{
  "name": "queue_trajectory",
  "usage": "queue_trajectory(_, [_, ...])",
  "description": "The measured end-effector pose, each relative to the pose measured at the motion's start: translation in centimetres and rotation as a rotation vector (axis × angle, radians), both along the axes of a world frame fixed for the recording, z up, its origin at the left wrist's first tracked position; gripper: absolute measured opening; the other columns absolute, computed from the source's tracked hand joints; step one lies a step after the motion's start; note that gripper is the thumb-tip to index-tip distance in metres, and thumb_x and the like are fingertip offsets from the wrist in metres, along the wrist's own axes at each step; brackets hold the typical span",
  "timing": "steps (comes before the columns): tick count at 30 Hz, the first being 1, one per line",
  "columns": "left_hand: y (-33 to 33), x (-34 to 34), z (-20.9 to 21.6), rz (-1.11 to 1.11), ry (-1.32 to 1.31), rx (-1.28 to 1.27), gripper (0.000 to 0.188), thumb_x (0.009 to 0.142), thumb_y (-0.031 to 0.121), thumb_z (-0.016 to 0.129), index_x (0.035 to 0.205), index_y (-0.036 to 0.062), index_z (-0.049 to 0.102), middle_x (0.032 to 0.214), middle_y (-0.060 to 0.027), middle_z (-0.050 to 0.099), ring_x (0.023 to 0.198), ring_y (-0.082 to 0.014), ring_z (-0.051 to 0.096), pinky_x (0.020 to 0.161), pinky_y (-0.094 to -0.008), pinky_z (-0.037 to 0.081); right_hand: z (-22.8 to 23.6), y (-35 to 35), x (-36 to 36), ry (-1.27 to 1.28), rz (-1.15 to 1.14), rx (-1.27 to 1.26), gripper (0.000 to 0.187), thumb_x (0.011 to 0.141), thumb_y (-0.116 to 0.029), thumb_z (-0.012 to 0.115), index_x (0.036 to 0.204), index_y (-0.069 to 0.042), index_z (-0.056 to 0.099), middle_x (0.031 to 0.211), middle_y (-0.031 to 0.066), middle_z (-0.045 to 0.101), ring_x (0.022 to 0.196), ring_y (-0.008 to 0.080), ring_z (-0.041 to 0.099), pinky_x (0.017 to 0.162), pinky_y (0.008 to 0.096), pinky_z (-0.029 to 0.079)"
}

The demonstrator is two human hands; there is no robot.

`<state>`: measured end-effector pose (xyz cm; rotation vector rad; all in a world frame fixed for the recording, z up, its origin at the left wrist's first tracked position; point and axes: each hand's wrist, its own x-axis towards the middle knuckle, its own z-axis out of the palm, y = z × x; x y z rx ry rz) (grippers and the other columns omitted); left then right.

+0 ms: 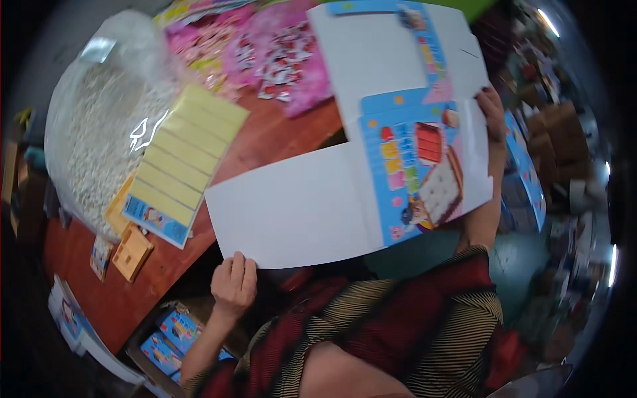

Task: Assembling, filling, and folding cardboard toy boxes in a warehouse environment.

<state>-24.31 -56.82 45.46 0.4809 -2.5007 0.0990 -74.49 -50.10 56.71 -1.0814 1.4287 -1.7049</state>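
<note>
While two bare hands support it at opposite sides, an unfolded carton blank [285, 205] spreads in front of the person's striped top [458, 318], its upper left part over the red tabletop [292, 129] and its lower part beyond the table's edge. The left hand [233, 285] has its fingers bent together over the lower left corner, pinching the board there. The right hand [491, 114] is curled at the right-hand margin; its fingertips are partly hidden, but the fingers appear closed on the board.

Judging by its look, the blank is thin paperboard: light, fairly stiff across each panel, yet ready to bend along its creases and floppy as a whole because it is so broad. The printed face may be slightly slick. Outer edges of the wide panels, near the corners, seem the best places to hold, with a gentle pinch; narrow flaps could crease or tear.

Much of it shows plain white. One sky-blue panel carries colourful lettering, a large cream-filled biscuit, a red block-shaped piece and a small cartoon figure. Above, a narrow blue printed strip runs beside white board. Whether one sheet or several is held cannot be told.
</note>
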Motion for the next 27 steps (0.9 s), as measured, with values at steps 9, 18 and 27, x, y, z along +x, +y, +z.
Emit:
queue_trajectory(9, [6.1, -5.9, -0.2, 0.061, 0.125, 1.066, 0.017, 0.075, 0.008, 0.056, 0.089, -0.0023, 0.054, 0.076, -0.0115, 0.058, 0.067, -0.0136, 0.056, 0.059, -0.0241, 0.044, 3.0, 8.7, 11.9, 0.141, 0.059, 0.219, 0.023, 0.076, -0.004, 0.051, 0.099, -0.001, 0.053, 0.084, 0.0055, 0.059, 0.071, 0.0091, 0.056, 0.062, 0.0215, 0.045])
queue_trajectory(18, [7.2, -10.5, -1.9, 0.083, 0.553, 1.599, 0.069, 0.079, 0.039, 0.052, 0.125, 0.0, 0.019, 0.109, -0.0172, 0.044, 0.087, -0.0167, 0.047, 0.07, -0.0261, 0.04, -6.0, 4.0, 23.4, 0.218, 0.4, 0.257, 0.019, 0.079, -0.005, 0.047, 0.095, 0.002, 0.054, 0.081, 0.0036, 0.058, 0.071, 0.0075, 0.053, 0.065, 0.0218, 0.044])
queue_trajectory(27, [9.0, -5.9, 0.1, -0.069, 0.822, 1.84, 0.065, 0.074, 0.057, 0.048, 0.117, 0.011, 0.03, 0.094, -0.0024, 0.046, 0.08, -0.0107, 0.048, 0.061, -0.0255, 0.043, -7.1, 5.0, 30.8, 0.034, 0.604, 0.14, 0.035, 0.081, -0.016, 0.049, 0.112, -0.002, 0.046, 0.095, 0.0056, 0.054, 0.089, 0.0119, 0.049, 0.08, 0.0244, 0.038])
